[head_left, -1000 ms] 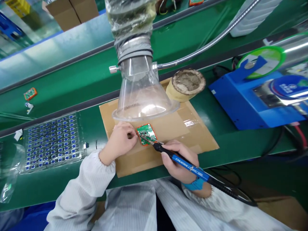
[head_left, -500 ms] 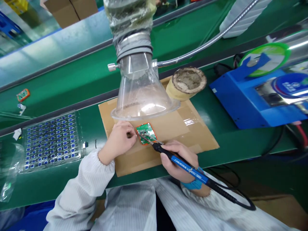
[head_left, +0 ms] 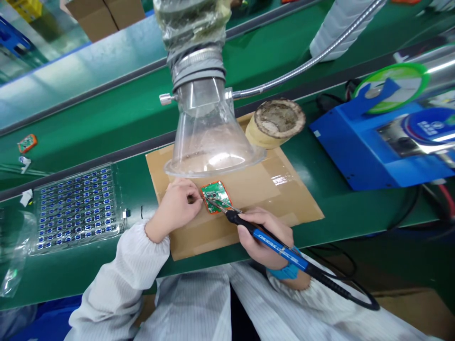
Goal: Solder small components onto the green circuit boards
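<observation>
Board [head_left: 221, 190]: flat on the cardboard [head_left: 298, 199] at mid-frame, best left unmoved while being worked on
Left hand [head_left: 179, 206]: left of centre, thumb and fingertip pinched together at the board's left edge; cannot tell of anything held between; best braced against the cardboard
Right hand [head_left: 261, 252]: right of centre and lower, fingers clamped around the soldering iron [head_left: 272, 243] like a pen; best held low and steady
Tip [head_left: 217, 205]: over the board's left part, contact too small to tell; touch briefly, spare neighbouring parts
Hood [head_left: 209, 137]: just above the board in the frame, worth working close to for fumes
</observation>
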Motion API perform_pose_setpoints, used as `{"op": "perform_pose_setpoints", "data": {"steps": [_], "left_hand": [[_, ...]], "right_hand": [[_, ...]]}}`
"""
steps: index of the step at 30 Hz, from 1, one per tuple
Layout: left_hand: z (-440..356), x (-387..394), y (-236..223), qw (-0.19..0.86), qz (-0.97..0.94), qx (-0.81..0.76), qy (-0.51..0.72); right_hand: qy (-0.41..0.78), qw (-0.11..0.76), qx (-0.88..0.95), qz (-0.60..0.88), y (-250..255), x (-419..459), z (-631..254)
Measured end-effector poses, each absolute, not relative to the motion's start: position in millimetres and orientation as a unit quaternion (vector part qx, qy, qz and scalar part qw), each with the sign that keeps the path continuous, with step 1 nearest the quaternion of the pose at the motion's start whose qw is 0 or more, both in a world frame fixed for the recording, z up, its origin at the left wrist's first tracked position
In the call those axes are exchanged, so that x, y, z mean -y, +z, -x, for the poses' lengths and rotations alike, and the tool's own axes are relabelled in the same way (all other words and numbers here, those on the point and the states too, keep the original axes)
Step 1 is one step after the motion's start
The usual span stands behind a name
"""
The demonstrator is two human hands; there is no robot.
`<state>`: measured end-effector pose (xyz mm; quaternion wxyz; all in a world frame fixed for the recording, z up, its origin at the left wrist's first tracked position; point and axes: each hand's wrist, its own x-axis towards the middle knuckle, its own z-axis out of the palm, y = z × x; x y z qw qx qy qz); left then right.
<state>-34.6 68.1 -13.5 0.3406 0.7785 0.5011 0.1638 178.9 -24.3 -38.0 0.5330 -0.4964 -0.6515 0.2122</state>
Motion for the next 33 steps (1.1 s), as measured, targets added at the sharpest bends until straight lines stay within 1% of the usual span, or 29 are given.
{"op": "perform_pose_setpoints", "data": {"steps": [4,10,13,16,21,26,33], "left_hand": [[35,-68,-14,0.341,-0.778,-0.502,0.164],[36,-68,-16,0.343,-0.778,-0.499,0.169],[35,-68,-15,0.345,-0.776,-0.503,0.163],[33,-67,-11,0.340,-0.779,-0.507,0.144],[33,-64,-2,0.323,-0.804,-0.489,0.100],[35,-65,-3,0.332,-0.803,-0.482,0.113],[33,-64,-11,0.323,-0.790,-0.502,0.137]], "right_hand": [[0.207,0.526,0.650,0.508,-37,25,-180],[0.225,0.565,0.557,0.566,-52,29,-193],[0.257,0.583,0.506,0.581,-60,27,-197],[0.284,0.594,0.483,0.577,-63,25,-197],[0.291,0.604,0.473,0.572,-66,24,-196],[0.266,0.596,0.515,0.556,-62,25,-198],[0.203,0.558,0.628,0.502,-39,19,-190]]}}
